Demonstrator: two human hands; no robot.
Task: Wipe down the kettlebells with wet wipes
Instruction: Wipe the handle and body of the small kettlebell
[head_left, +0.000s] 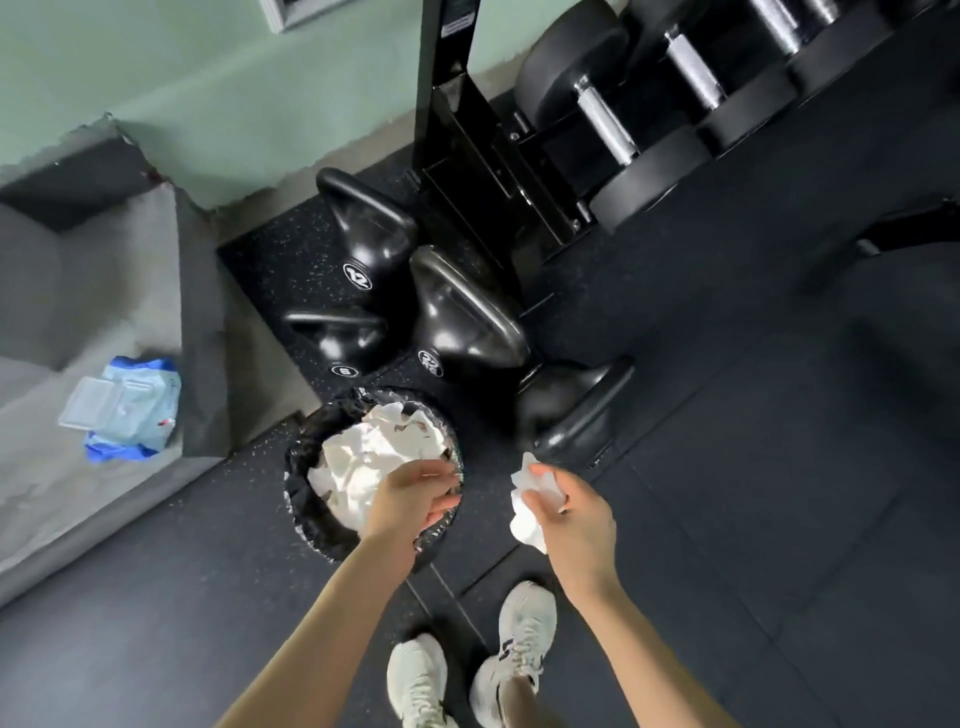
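Several black kettlebells stand on the rubber floor: one marked 12 (363, 244), a small one marked 6 (337, 338), a big one marked 22 (462, 317), and another (566, 410) at the right. My right hand (571, 514) grips a crumpled white wet wipe (524, 519) just in front of that right kettlebell. My left hand (415, 499) hovers over the bin (306, 499), fingers loosely apart, with nothing in it. The bin has a black liner and holds several used white wipes.
A blue pack of wet wipes (127, 410) with its lid open lies on a grey ledge at the left. A black rack post (447, 93) and a row of dumbbells (639, 135) stand behind the kettlebells. My white shoes (467, 670) stand on the dark floor.
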